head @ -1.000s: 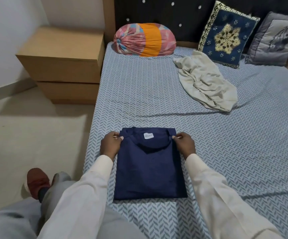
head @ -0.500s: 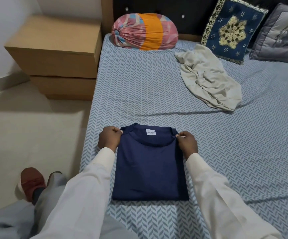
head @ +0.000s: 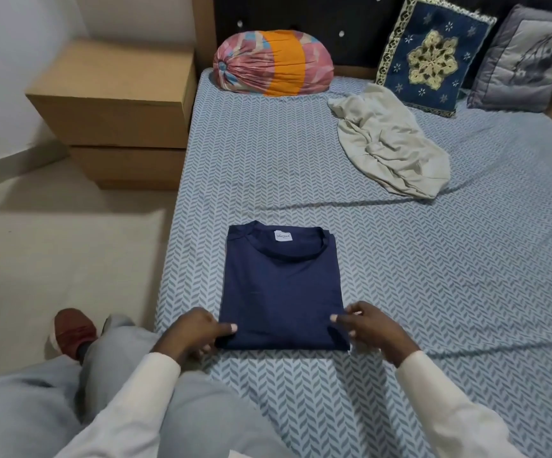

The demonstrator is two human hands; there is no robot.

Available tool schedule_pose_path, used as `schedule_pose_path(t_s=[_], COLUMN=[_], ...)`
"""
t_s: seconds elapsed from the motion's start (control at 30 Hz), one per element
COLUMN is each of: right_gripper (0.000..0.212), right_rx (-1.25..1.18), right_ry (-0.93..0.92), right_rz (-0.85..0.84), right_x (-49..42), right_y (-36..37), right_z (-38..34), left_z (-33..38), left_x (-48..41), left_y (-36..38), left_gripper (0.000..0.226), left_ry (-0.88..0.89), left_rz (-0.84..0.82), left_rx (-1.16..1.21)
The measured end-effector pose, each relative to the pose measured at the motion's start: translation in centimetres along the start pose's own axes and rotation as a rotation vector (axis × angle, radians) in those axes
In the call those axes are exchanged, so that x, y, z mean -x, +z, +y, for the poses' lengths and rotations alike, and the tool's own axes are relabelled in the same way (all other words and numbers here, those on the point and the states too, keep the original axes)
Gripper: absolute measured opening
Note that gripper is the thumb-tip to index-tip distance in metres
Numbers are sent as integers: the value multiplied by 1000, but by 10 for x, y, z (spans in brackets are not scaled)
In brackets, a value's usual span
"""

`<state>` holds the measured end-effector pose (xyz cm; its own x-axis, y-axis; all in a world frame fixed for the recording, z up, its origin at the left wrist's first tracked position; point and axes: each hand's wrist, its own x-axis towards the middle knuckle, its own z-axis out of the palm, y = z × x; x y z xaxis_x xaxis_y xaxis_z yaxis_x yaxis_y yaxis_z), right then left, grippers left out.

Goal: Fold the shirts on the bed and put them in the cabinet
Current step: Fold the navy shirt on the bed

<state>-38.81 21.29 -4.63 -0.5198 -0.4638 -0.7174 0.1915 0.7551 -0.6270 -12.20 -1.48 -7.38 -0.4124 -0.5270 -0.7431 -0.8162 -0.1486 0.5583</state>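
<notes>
1. Head view, task's thing: a navy shirt [head: 281,292] lies folded into a flat rectangle on the bed [head: 466,292], near the bed's left edge and close to the person.
2. Its long axis runs from the person toward the headboard. The collar end points away, with a white label showing inside the neckline. The folded bottom edge is nearest the person.
3. The left hand [head: 195,332] pinches the near left corner of the navy shirt. The thumb lies on top of the cloth and the fingers curl under the edge.
4. The right hand [head: 370,328] holds the near right corner the same way. The thumb presses on top and the fingers bend down beside the edge.
5. A beige shirt [head: 390,150] lies crumpled and unfolded farther up the bed, well apart from the navy one. Its long axis slants from the blue cushion [head: 433,57] down toward the right.
6. At the headboard, a pink and orange bolster [head: 273,62] lies crosswise on the left. The blue cushion leans upright in the middle and a grey cushion [head: 525,64] sits at the right.
7. Wooden drawers [head: 119,104] stand on the floor, just beside the bed's top left corner.
8. Lower left, a grey trouser leg ends in a red-brown shoe [head: 74,332] on the floor. Both arms wear cream sleeves.
</notes>
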Motion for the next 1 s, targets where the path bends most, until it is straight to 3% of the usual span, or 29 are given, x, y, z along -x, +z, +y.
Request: schedule_pose_path(t_s=[0.17,0.23,0.37,0.47,0.57,0.63,0.7,0.83,1.0], right_gripper=[25,31,30,26,34,35,36,31,33], right_rx=[57,94,436,474,438,451,513,673,543], right_ry=[-121,-179,-168,-223,-473,-623,-710,-697,-455], right_rz=[34,134,301,401,504,449,357,274,447], right_x=[13,8,3,14,17,16,16,4,-18], right_y=[5,3,9,19,33,53,75,86,48], right_z=[23,23,31,25,15,6,-2,-2,7], left_z=[-7,-6,2,12,26,44,58,49,47], left_x=[14,20,40,49,49,49,46,24,10], left_y=[9,11,21,27,42,63,82,82,68], left_gripper=[32,34,35,39,41,48,57,66,78], left_ry=[40,73,60,103,368,602,696,484,353], left_rz=[98,201,307,398,457,396,307,226,290], left_rx=[-109,-220,-566,-611,-469,-405,-438,-648,-584])
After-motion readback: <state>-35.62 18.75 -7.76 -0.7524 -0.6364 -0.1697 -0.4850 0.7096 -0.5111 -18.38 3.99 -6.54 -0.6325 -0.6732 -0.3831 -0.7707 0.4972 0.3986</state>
